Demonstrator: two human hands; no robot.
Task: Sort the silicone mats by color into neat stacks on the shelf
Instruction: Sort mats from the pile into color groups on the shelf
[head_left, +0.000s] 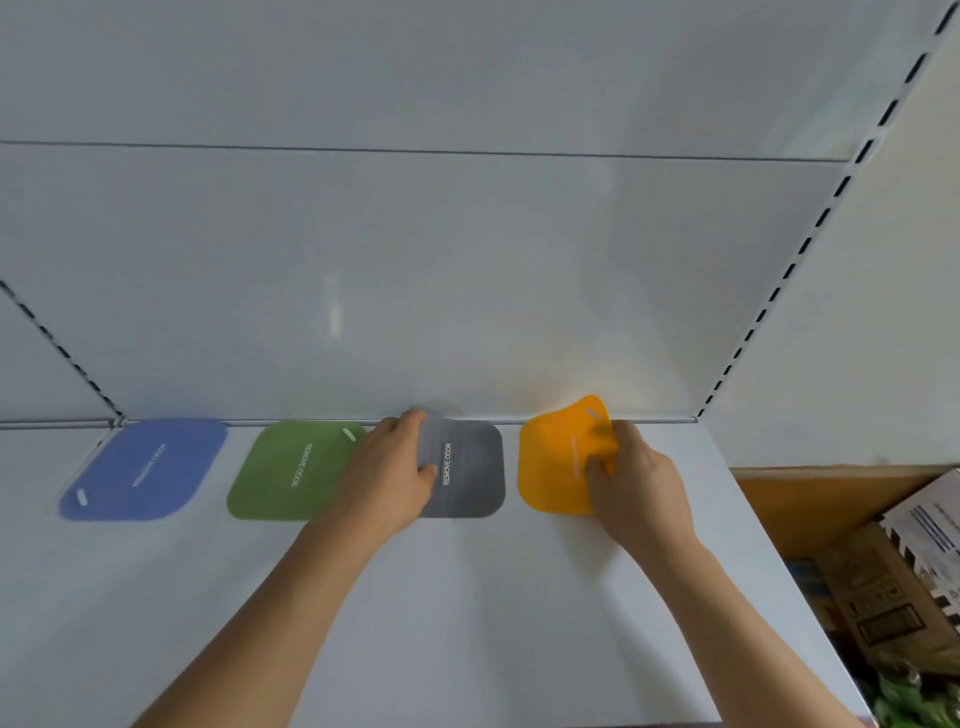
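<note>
In the head view, four mat piles are lying in a row along the back of the white shelf (467, 597), close to the rear wall: a blue mat (145, 470) at the far left, a green mat (291, 470) next to it, a grey mat (467, 467) in the middle and an orange mat (556, 462) at the right. How many mats each pile holds is not readable from here.

The left hand (395, 467) is resting on the left part of the grey mat, its fingers lying fairly straight across the surface and the thumb at the near side; this grip is pressing rather than pinching. The right hand (631, 478) is pinching the right edge of the orange mat, fingers curled over it, and the mat's far right corner is bowing up off the shelf while its left side is lying flat.

The step in hand appears to be settling the orange mat squarely on its spot. To do it well, the right grip should be lowering the lifted corner gently, letting the floppy silicone flatten from left to right, then aligning its edges with the grey mat's line. The left grip holding the grey mat down is helping keep that neighbour from sliding.

Cardboard boxes (893, 587) are sitting below, at the right.
</note>
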